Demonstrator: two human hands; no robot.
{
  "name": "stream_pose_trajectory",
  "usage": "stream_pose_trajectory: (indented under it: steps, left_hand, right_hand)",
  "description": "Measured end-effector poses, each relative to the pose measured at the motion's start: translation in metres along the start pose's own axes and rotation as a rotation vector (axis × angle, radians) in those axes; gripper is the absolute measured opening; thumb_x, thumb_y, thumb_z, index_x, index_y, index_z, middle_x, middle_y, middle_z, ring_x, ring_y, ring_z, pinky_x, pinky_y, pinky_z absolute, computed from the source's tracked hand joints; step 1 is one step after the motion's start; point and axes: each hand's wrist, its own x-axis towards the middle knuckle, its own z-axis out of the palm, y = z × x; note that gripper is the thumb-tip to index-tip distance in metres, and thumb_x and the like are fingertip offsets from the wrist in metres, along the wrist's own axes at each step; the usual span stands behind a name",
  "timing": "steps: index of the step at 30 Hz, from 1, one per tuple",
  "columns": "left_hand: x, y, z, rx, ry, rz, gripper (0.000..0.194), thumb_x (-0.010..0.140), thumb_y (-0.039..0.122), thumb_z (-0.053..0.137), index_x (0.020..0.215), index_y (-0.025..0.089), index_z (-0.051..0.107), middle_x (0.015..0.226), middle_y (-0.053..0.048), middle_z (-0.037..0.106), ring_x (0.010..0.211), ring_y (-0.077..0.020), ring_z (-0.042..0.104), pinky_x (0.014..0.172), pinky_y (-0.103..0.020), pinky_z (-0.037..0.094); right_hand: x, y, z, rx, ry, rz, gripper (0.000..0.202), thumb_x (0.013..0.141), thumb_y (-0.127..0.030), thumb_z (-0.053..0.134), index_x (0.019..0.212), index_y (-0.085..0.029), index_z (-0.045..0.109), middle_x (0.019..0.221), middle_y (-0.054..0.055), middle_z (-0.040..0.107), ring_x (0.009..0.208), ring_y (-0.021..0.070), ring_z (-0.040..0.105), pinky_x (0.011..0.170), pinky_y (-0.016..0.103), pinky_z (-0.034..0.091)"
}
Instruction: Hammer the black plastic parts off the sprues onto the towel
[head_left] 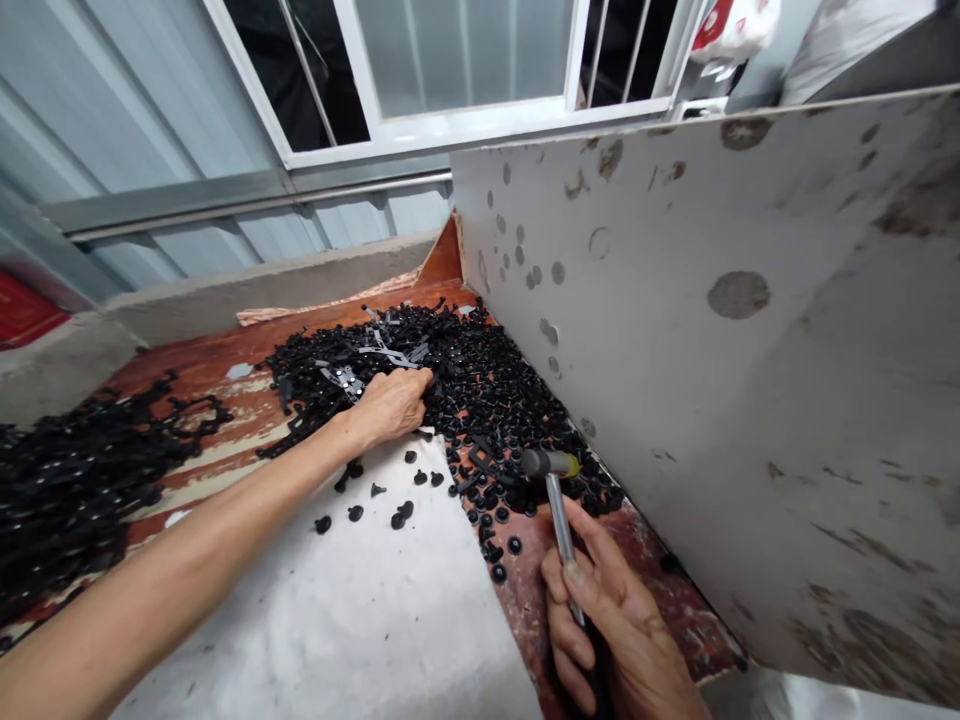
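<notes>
My right hand (pixel 611 610) is wrapped round the handle of a small mallet (pixel 556 500). The mallet has a metal shaft, and its grey and yellow head points up over the worn red-brown board. At the edge of a heap of small black parts (pixel 510 390), my left hand (pixel 391 405) has its fingers curled closed. Whatever those fingers hold, if anything, is hidden. Grey flat strips (pixel 394 352) lie on the heap just beyond that hand. Several round black pieces with stems (pixel 405 512) are scattered on the white cloth (pixel 352 620) below it.
Another heap of black linked parts (pixel 67 490) spreads at the left. A stained grey panel (pixel 675 300) stands upright along the right side. Behind the work surface are a low concrete ledge (pixel 195 290), a corrugated wall (pixel 135 90) and a barred window (pixel 465 60).
</notes>
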Motion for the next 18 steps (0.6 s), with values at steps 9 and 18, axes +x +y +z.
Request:
stream_pose_trajectory:
  steps: [9, 18]
  left_hand:
    - [0.009, 0.007, -0.012, 0.207, -0.182, -0.066, 0.026, 0.084, 0.017, 0.046, 0.087, 0.015, 0.072, 0.108, -0.019, 0.072, 0.113, -0.0353, 0.055, 0.085, -0.044, 0.042]
    - [0.038, 0.044, -0.011, 0.163, -0.278, -0.162, 0.043, 0.083, 0.009, 0.048, 0.123, 0.012, 0.065, 0.118, -0.026, 0.069, 0.109, -0.0351, 0.065, 0.084, -0.042, 0.047]
  right_hand:
    - [0.000, 0.000, 0.000, 0.022, -0.001, -0.006, 0.068, 0.075, -0.043, 0.082, 0.134, -0.031, 0.051, 0.072, -0.005, 0.056, 0.044, 0.0034, 0.038, 0.033, 0.012, 0.037]
    - [0.000, -0.001, 0.003, 0.029, -0.021, -0.016, 0.069, 0.076, -0.043, 0.081, 0.135, -0.030, 0.050, 0.072, -0.006, 0.055, 0.043, 0.0028, 0.036, 0.033, 0.013, 0.037]
